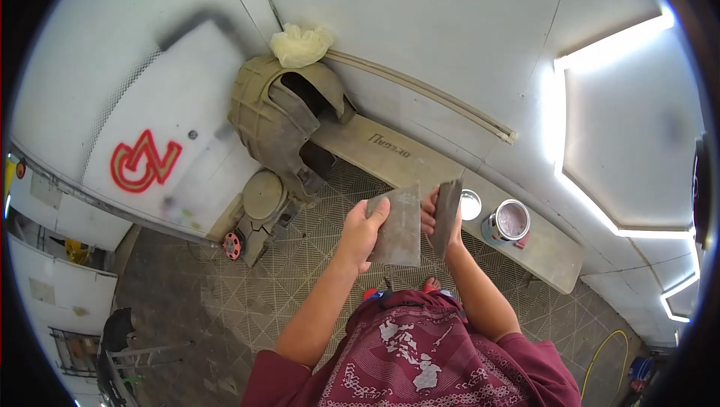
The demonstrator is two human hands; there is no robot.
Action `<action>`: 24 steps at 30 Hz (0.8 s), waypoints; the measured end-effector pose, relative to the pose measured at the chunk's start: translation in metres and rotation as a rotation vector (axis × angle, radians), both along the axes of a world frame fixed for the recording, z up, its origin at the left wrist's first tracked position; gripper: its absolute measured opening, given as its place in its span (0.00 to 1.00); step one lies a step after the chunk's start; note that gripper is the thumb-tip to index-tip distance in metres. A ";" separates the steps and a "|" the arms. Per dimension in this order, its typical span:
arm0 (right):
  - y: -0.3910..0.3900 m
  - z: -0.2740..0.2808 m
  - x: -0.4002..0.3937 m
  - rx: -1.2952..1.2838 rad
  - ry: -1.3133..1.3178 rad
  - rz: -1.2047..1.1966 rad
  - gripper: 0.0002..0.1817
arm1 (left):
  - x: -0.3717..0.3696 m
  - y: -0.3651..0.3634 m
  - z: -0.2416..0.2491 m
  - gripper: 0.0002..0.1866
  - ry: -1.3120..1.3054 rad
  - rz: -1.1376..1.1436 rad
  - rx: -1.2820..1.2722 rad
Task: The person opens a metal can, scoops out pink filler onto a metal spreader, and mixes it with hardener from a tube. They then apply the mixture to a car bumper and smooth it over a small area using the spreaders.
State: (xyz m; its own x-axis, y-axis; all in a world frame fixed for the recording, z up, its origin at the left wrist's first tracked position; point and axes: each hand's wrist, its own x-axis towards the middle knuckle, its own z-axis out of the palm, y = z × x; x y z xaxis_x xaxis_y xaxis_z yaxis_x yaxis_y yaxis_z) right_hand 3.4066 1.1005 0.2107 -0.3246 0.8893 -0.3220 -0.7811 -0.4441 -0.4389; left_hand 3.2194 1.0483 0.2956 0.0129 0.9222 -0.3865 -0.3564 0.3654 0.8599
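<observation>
My left hand [358, 234] is closed on a flat grey rectangular plate [399, 231], thumb lying on its face. In my right hand [429, 216] is a second flat grey plate [447, 216], seen nearly edge-on, fingers wrapped behind it. The plates are held upright, facing each other with a narrow gap, above the patterned floor. Just beyond my right hand, an open can [511, 221] with greyish-pink contents stands on the long bench [555, 251]. Beside the can is a shiny round silver piece [469, 204].
A large dusty moulded shell [262, 100] stands at the bench's left end, with a crumpled pale plastic bag [301, 45] on top. Below it is a round-topped stool-like piece [264, 194]. A small red reel [233, 244] lies near the wall. A yellow hose [625, 347] runs along the floor at right.
</observation>
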 end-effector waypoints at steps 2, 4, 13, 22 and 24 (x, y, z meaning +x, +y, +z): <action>0.017 0.027 -0.017 0.032 -0.034 -0.101 0.30 | 0.015 -0.004 -0.012 0.19 0.034 -0.011 -0.004; 0.028 0.032 -0.023 0.069 -0.076 -0.190 0.30 | 0.028 -0.003 -0.013 0.19 0.060 -0.011 -0.005; 0.016 -0.020 0.000 0.242 0.060 0.176 0.22 | 0.005 0.005 0.023 0.17 0.225 0.182 0.184; 0.031 0.064 0.025 0.044 -0.194 0.016 0.28 | 0.004 -0.020 0.012 0.14 0.739 0.403 0.476; 0.025 0.050 0.029 0.119 -0.314 -0.125 0.27 | 0.004 -0.024 0.013 0.13 0.584 0.491 0.536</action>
